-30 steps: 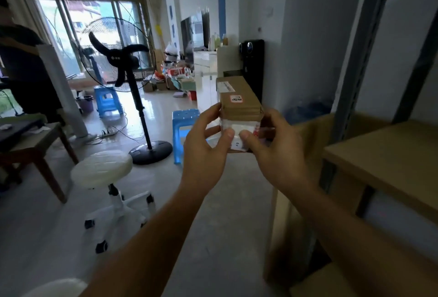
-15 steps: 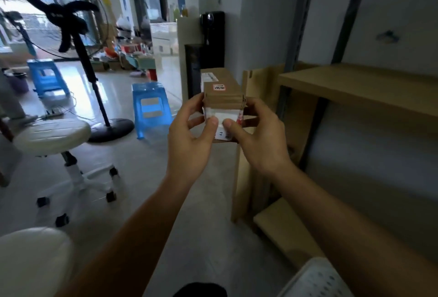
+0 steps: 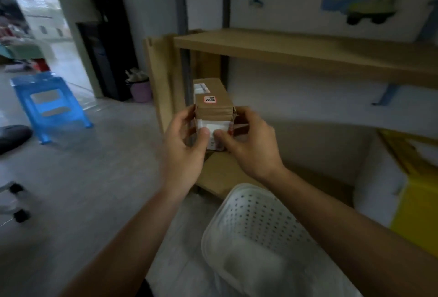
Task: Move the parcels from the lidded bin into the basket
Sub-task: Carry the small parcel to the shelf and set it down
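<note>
Both hands grasp one parcel (image 3: 213, 107), a long brown box with a white label on its near end and a small red sticker on top. The left hand (image 3: 184, 145) curls round its left side with the thumb on the label; the right hand (image 3: 251, 145) curls round the right side, thumb beside the other. The parcel is carried in the air, above and beyond the basket (image 3: 256, 221), a white perforated one that sits on the floor below the wrists, in front of the low shelf (image 3: 308, 48). By my reading this is the carry step: the parcel is out of the bin, not yet in the basket. The lidded bin cannot be picked out with certainty; something yellow shows right of the basket. Next, the parcel must come back and down over the basket's rim, level, before both hands let go.
</note>
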The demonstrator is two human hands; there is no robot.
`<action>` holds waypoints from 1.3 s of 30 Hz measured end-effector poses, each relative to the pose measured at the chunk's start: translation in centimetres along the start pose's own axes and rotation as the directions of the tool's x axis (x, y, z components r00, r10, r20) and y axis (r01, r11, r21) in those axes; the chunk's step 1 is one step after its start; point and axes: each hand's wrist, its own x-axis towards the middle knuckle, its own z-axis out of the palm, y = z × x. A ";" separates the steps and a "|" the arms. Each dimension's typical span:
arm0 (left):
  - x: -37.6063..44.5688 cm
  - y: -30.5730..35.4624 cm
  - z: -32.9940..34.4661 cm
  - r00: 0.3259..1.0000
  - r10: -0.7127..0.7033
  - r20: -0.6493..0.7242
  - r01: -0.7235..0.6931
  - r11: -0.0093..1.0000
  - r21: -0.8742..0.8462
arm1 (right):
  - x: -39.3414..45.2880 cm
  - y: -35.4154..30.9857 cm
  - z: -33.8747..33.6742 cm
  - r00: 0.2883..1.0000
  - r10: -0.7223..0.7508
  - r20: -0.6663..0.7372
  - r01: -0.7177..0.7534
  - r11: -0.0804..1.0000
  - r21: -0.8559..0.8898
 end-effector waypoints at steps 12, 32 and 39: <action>-1.8 -5.2 15.2 0.928 -0.006 0.374 0.019 0.999 -0.031 | -4.5 12.3 -7.8 0.924 0.235 -0.303 -0.278 0.954 -0.108; 1.1 -10.0 23.0 0.888 -0.039 0.459 0.070 0.996 -0.052 | -1.8 20.9 -8.8 0.879 0.265 -0.396 -0.332 0.937 -0.109; 0.2 -9.1 22.6 0.869 -0.033 0.494 0.079 0.994 -0.073 | -3.0 19.9 -9.5 0.867 0.265 -0.423 -0.346 0.930 -0.127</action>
